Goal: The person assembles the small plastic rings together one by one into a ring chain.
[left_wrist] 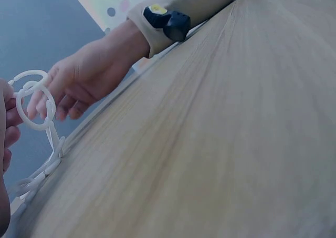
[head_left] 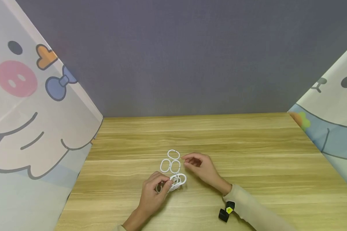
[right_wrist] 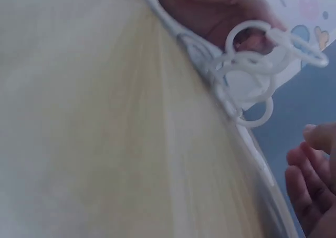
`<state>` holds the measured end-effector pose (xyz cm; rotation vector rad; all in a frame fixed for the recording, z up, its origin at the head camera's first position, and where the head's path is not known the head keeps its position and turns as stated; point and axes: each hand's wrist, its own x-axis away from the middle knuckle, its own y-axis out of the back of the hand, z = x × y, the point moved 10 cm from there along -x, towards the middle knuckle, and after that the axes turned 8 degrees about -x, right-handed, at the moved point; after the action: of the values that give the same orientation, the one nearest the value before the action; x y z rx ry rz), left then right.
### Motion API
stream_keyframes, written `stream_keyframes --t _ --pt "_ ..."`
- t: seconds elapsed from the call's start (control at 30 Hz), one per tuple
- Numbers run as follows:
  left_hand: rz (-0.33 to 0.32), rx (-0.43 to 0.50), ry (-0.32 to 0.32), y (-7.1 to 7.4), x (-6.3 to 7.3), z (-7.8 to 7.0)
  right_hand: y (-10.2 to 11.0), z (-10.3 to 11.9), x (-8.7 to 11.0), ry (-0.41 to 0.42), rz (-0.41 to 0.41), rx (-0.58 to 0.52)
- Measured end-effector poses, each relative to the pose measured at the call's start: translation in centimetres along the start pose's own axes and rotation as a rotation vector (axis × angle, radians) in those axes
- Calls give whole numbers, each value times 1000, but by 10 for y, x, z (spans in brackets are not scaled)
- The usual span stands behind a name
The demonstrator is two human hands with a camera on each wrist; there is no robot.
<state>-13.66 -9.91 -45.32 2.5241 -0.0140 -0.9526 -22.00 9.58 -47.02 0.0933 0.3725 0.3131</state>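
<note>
My left hand [head_left: 154,192] pinches a linked bunch of white oval rings [head_left: 181,179] between thumb and fingertips. In the left wrist view one ring [left_wrist: 37,126] hangs upright from those fingers, with more links trailing down to the wood. The right wrist view shows several hooked-together rings [right_wrist: 256,123] below the left hand. To the right, my right hand [head_left: 203,168] hovers with thumb and index finger apart and nothing between them. Its fingertips are close to three loose rings, a far one [head_left: 168,151], a left one [head_left: 161,166] and a right one [head_left: 179,166], each with a small gap.
The wood-grain table [head_left: 248,144] stretches out on both sides of the hands. A grey panel [head_left: 191,57] rises at its back edge, and cartoon-printed panels [head_left: 40,128] flank it. A black device [head_left: 226,211] is strapped to the right wrist.
</note>
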Motion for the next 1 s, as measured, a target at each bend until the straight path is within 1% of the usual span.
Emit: stream_keyframes --t 0.1,0.27,0.43,0.53,0.6,0.67,0.83,1.0 --pt "7 -4 10 0 0 1 -6 -5 -5 5 45 58" --pt "9 -13 6 0 1 2 -14 -8 -13 47 101 148" --pt "8 -6 -3 0 1 0 -23 -10 -17 86 217 243" --pt "10 0 -11 0 0 0 -26 -12 -18 75 290 280" --pt "9 -2 -19 -1 0 -1 -27 -14 -18 66 326 304" --pt "10 -4 -14 -1 0 -1 -29 -15 -18 58 357 339" --pt "18 -6 -18 -1 0 -1 -33 -16 -20 72 405 446" --pt "29 1 -16 -3 1 0 -37 -12 -20 123 433 522"
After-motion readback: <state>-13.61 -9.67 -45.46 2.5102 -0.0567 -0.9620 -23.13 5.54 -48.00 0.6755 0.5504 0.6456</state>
